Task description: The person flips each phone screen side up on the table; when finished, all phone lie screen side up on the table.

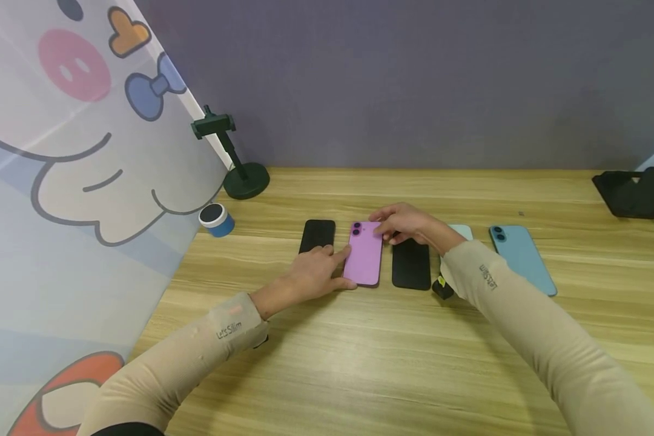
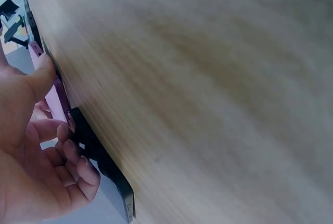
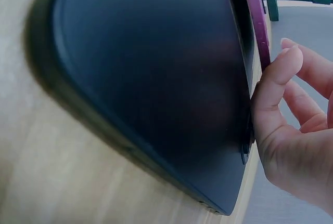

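Both left hand (image 1: 316, 274) and right hand (image 1: 407, 222) touch one pink phone (image 1: 366, 257).

A pink phone (image 1: 364, 260) lies back side up on the worktop (image 1: 327, 375), just below and right of the head view's centre. Two dark lenses (image 1: 356, 232) sit stacked at its upper-left corner; its top end leans slightly right.

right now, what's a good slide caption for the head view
Both hands at the edges of a pink phone between two black phones
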A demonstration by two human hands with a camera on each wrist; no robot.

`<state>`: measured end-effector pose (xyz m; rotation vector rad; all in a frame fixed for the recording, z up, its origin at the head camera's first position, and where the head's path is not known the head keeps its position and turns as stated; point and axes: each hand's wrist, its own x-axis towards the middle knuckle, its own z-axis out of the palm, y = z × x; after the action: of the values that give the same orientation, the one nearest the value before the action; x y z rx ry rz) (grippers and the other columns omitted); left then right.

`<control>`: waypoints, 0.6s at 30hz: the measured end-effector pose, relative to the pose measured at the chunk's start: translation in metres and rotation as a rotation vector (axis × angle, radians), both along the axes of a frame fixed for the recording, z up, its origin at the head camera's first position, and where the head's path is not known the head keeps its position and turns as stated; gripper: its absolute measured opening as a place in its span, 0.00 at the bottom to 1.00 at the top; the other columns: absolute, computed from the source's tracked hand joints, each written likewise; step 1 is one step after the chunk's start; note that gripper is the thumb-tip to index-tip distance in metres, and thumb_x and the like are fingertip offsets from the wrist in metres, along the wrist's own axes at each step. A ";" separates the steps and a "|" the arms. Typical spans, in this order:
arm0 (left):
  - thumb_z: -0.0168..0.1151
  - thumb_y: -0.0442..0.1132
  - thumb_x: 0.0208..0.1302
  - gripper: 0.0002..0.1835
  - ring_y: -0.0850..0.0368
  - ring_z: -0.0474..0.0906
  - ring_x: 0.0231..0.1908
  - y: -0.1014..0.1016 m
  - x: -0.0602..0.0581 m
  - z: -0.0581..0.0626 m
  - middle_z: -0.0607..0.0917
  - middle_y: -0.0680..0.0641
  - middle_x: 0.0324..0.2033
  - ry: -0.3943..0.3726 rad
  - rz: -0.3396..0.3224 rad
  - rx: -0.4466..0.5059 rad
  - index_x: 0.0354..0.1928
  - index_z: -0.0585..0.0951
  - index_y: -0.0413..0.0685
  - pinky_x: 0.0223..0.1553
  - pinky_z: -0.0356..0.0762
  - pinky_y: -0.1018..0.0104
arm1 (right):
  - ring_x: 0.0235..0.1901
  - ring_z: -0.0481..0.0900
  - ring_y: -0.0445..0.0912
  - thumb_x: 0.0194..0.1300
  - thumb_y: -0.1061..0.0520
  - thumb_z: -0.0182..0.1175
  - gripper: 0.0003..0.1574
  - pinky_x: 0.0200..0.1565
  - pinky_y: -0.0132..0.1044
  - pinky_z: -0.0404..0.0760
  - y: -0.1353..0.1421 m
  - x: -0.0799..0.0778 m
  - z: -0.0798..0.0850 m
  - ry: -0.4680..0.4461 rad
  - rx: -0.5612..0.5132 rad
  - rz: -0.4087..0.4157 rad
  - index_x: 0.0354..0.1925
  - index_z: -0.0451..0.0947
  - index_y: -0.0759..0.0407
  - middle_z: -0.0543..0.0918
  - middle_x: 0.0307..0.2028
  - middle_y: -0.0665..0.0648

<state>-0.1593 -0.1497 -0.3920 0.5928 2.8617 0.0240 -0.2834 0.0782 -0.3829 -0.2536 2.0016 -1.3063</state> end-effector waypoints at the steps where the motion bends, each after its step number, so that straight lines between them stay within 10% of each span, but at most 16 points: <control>1: 0.55 0.73 0.62 0.48 0.52 0.78 0.43 0.000 0.000 0.000 0.81 0.44 0.49 0.002 -0.003 0.001 0.77 0.61 0.54 0.40 0.80 0.58 | 0.26 0.75 0.40 0.69 0.61 0.61 0.33 0.29 0.31 0.80 0.000 0.000 0.000 0.003 0.001 0.001 0.70 0.68 0.58 0.76 0.38 0.55; 18: 0.50 0.72 0.65 0.47 0.49 0.79 0.50 -0.005 -0.002 -0.003 0.80 0.42 0.55 0.004 -0.028 -0.022 0.78 0.59 0.53 0.46 0.82 0.56 | 0.23 0.76 0.40 0.68 0.56 0.65 0.34 0.28 0.33 0.81 0.002 0.003 -0.005 0.066 -0.006 -0.022 0.71 0.71 0.50 0.79 0.33 0.52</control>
<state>-0.1612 -0.1542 -0.3947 0.6287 2.8539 -0.0125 -0.2805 0.0797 -0.3883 -0.2823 2.0613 -1.3334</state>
